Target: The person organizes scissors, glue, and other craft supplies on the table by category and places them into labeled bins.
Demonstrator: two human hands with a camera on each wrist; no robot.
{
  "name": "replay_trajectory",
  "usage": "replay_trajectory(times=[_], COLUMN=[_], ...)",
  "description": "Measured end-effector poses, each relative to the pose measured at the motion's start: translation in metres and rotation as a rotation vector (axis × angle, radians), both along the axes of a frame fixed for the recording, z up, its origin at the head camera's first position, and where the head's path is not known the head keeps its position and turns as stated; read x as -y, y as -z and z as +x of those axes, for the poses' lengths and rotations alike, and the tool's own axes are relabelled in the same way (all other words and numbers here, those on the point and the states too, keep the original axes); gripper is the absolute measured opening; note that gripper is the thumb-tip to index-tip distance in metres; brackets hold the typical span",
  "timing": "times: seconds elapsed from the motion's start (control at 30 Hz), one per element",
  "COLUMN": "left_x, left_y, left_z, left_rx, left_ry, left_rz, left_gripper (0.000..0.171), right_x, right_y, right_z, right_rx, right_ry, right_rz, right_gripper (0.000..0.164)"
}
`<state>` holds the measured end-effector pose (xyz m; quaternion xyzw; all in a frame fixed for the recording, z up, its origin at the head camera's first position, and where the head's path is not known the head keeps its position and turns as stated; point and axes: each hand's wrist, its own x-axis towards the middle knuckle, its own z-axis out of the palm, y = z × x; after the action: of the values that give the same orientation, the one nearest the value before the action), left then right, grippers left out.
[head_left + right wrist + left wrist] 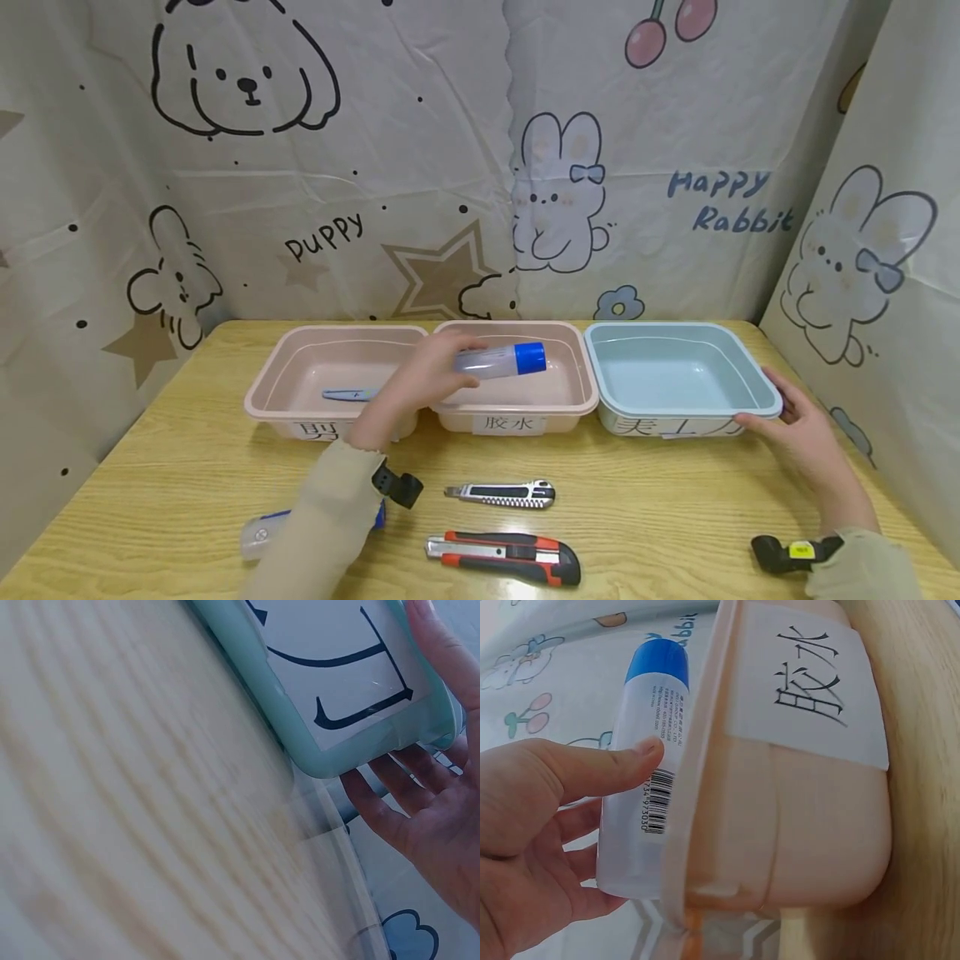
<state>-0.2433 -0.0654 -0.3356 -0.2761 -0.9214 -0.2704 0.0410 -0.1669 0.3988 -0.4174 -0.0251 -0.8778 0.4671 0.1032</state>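
My left hand (427,371) holds a clear glue bottle with a blue cap (491,362), tilted on its side above the middle pink bin (517,409). In the left wrist view the thumb lies along the bottle's barcode label (660,802), with the other fingers behind it. My right hand (806,429) grips the front right corner of the light blue bin (682,412), thumb on the front rim and fingers along the side. A silver utility knife (502,494) and a larger red-and-black one (510,557) lie on the table before the bins.
Another blue-capped bottle (258,537) lies partly under the left sleeve. The left pink bin (330,414) contains a slim blue item (348,395), partly hidden by the left hand. Paper labels are on the bin fronts. A printed curtain (450,167) hangs behind the wooden table (660,517).
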Motion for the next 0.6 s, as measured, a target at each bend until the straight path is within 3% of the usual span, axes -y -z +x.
replay_trajectory(times=[0.23,0.33,0.47,0.6], left_x=[-0.014,-0.019,-0.024,-0.027], left_y=[0.007,0.011,0.016,0.021], left_z=[-0.009,-0.012,-0.015,-0.020], left_rx=[0.028,0.074,0.133,0.146], left_ry=[-0.005,-0.003,-0.009,-0.028], left_rz=[0.032,0.047,0.032,0.015], left_gripper=[0.047,0.047,0.048,0.047], right_x=[-0.001,-0.001,0.000,0.001], right_y=[0.001,0.001,0.001,0.000], right_z=[0.000,0.000,0.000,0.000], right_rx=[0.009,0.014,0.017,0.011], right_ry=[0.003,0.006,0.012,0.014], right_rz=[0.000,0.004,0.012,0.015], right_gripper=[0.081,0.081,0.082,0.081])
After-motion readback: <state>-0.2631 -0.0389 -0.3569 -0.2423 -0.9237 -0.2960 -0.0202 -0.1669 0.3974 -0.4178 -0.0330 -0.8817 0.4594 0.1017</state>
